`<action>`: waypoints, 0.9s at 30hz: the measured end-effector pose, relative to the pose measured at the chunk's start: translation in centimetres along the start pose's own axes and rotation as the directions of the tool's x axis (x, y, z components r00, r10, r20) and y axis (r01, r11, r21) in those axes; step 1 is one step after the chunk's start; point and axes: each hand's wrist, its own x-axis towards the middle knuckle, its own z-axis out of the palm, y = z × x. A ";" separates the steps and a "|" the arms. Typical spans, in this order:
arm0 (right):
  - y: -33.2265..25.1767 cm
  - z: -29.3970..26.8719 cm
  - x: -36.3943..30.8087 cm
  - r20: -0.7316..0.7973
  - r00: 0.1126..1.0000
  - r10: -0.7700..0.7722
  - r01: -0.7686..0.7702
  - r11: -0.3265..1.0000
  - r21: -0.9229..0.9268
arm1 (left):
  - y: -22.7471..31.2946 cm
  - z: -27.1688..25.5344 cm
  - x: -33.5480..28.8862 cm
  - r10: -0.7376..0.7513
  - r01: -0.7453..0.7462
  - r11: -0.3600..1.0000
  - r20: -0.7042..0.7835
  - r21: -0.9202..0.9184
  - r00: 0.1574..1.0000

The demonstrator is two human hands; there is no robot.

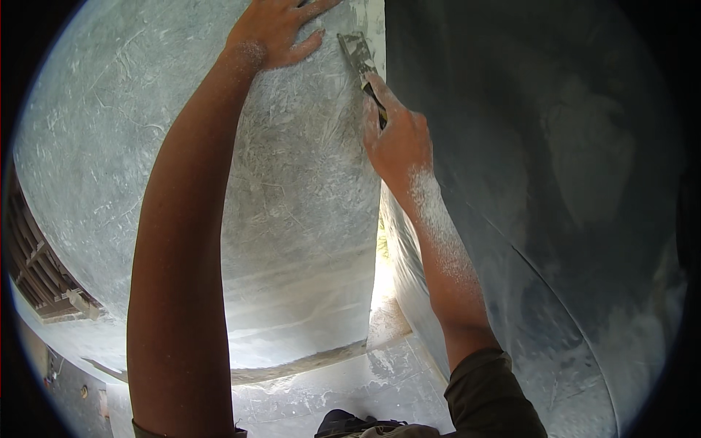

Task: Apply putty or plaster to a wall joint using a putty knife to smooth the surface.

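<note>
In my right hand (398, 139) is a putty knife (355, 55), gripped by its dark handle with the index finger laid along it. Its wide blade, smeared with pale filler, points up and left by the vertical edge of a grey plastered wall (307, 175). White dust coats my right wrist and forearm. Farther left and higher, my left hand (276, 33) rests against the same wall with its fingers spread and holds nothing; some fingertips run near the top of the picture. A whitish strip (376, 29) of filler runs along the wall's edge near the blade.
A dark plastic sheet (526, 182) hangs to the right of the wall edge, with a bright gap beside its lower part. Below lies a dusty grey floor (328, 387). A barred wooden frame (40, 255) shows at far left. Part of a dark shoe (339, 423) is at the bottom.
</note>
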 end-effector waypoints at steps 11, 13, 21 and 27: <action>-0.3 -0.2 0.6 0.032 0.999 0.025 -0.025 1.000 -0.005 | -0.5 1.2 -0.1 0.015 -0.023 0.998 -0.114 -0.064 0.993; -0.6 -0.1 2.7 -0.040 0.999 -0.001 0.002 1.000 0.025 | -0.2 0.9 0.1 -0.012 0.011 1.000 -0.053 -0.027 0.999; -0.5 0.0 0.9 0.004 1.000 0.000 0.000 1.000 0.014 | -0.7 1.2 -0.3 0.008 -0.014 0.999 -0.126 -0.046 0.992; -1.0 -0.2 0.8 0.008 1.000 0.025 -0.025 1.000 0.018 | -0.8 1.2 -0.3 0.021 -0.026 0.999 -0.137 -0.036 0.990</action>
